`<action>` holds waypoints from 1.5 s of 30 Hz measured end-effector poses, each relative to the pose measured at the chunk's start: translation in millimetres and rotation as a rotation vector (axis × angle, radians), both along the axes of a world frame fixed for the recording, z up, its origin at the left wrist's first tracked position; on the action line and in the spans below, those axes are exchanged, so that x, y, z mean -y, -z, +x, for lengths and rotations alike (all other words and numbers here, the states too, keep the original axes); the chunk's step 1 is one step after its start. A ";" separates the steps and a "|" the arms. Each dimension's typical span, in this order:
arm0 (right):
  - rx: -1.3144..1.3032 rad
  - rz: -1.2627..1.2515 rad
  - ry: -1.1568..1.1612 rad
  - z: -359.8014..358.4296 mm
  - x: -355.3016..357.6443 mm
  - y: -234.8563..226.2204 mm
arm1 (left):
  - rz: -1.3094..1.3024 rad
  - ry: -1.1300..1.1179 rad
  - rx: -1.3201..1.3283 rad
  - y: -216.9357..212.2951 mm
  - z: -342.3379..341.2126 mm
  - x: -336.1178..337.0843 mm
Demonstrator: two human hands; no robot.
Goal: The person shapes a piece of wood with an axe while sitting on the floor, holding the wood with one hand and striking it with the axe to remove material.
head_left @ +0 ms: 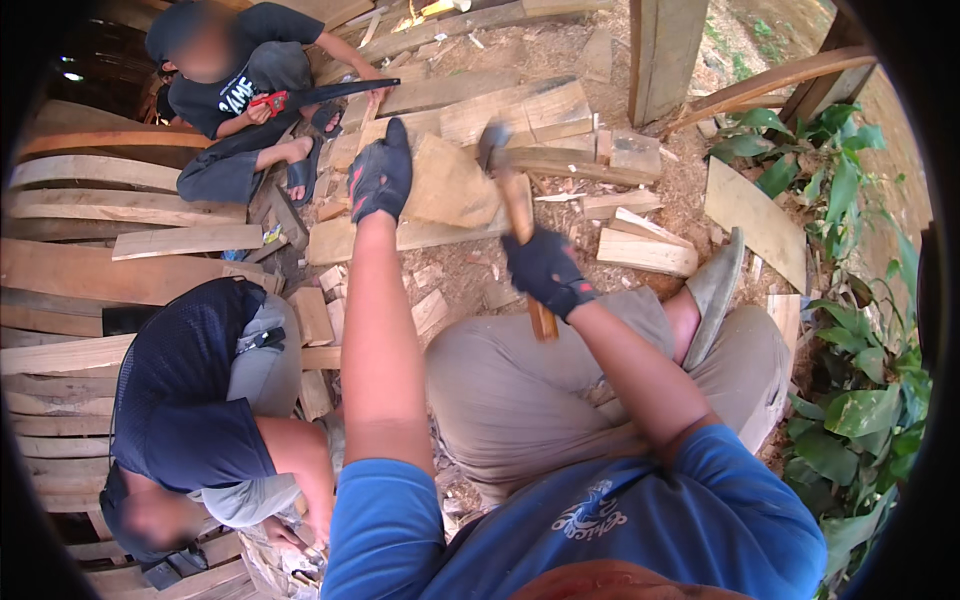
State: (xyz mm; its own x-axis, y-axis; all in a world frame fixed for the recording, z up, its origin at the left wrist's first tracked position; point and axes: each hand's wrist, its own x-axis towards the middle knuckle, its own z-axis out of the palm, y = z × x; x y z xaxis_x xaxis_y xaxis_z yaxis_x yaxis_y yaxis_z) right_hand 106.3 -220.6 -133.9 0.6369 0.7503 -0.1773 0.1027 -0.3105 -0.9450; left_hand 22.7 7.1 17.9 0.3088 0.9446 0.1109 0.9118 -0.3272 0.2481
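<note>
My left hand [382,175], in a dark glove with red marks, is closed at the left edge of a flat, angular wooden board [450,185]. Its thumb side points away from me, and the curled fingers are partly hidden. My right hand [548,270], gloved alike, is wrapped round the wooden handle of a hammer [517,205]. The hammer's dark head, blurred by motion, is raised over the board's right side. Beneath lies a long plank [420,236], with several cut wood blocks [560,110] beyond it.
Across at the far left a person [245,80] sits with a red-handled saw [320,95]. Another person [190,380] bends over at my left. Stacked curved planks [90,205] line the left side. Split wood [648,250] and chips lie near my foot; leafy plants [860,400] grow at right.
</note>
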 end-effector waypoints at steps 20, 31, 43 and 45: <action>0.159 -0.192 -0.271 16.0 20.3 -4.4 | -0.017 -0.037 -0.012 -8.7 1.9 4.4; 0.007 0.180 0.097 40.3 40.9 -152.4 | 0.005 -0.017 -0.027 -6.6 -0.1 2.4; -0.184 -0.082 -0.238 28.0 26.0 -59.0 | 0.027 0.008 -0.030 0.1 -3.7 -7.1; 0.100 0.047 -0.172 30.8 36.0 -91.4 | 0.022 -0.002 -0.005 -0.5 -1.9 -6.7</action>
